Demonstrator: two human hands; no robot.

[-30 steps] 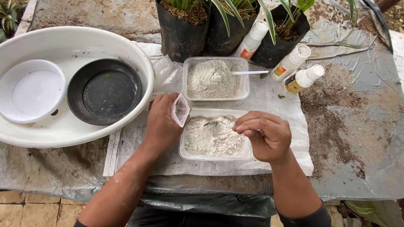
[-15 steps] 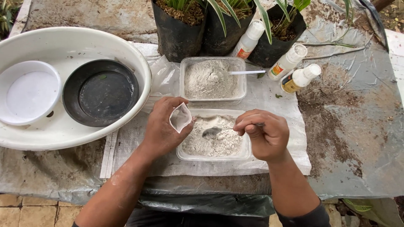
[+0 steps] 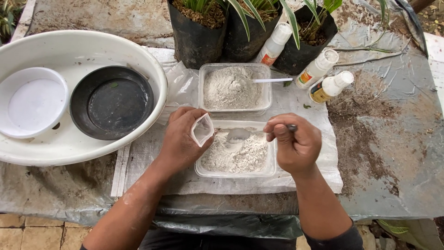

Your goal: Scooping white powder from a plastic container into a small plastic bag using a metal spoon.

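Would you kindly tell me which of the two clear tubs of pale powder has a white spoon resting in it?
The far tub, next to the black plant bags, has the white spoon resting in it. The near tub lies between the hands.

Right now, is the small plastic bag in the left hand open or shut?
Open: the left hand pinches the small clear bag with its mouth spread wide, facing the spoon.

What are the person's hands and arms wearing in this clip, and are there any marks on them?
Both hands are bare: left hand, right hand, no gloves, rings or watch visible. Forearms are bare; a dark sleeve shows at the right elbow. Pale powdery smudges dust the left forearm.
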